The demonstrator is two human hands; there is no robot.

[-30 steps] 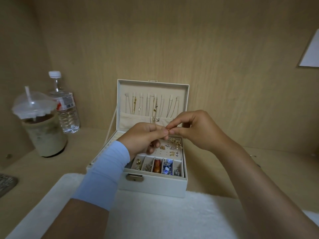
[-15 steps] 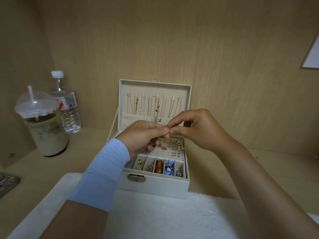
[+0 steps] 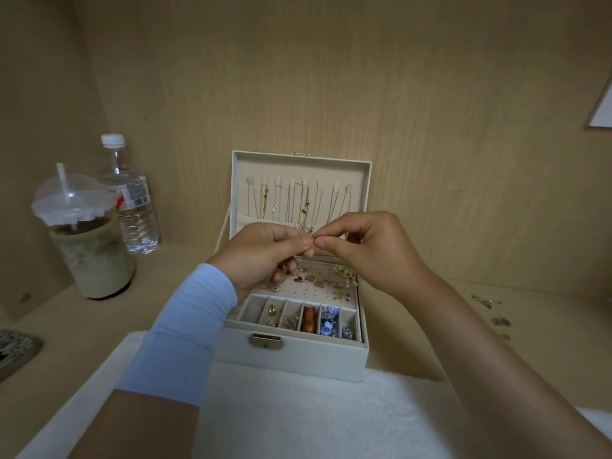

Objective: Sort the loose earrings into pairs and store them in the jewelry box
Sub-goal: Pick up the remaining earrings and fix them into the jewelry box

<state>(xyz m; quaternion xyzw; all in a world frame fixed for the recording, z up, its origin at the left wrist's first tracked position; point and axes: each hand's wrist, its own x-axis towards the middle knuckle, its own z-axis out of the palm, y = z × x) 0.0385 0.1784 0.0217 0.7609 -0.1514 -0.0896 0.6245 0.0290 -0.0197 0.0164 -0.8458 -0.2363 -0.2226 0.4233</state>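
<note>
Likely home: wooden desk (image 3: 66,342), iced drink (image 3: 89,250).

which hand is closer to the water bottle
Left. The left hand is to the right of the water bottle, over the jewelry box's left side. The right hand is farther right, its fingertips meeting the left's on a small earring.

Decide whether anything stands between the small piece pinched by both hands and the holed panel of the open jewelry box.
Nothing visible blocks it. The lid stands open, and the holed panel lies below the small piece that the left hand and right hand pinch. Only the left hand's curled lower fingers overhang the panel's left part.
</note>
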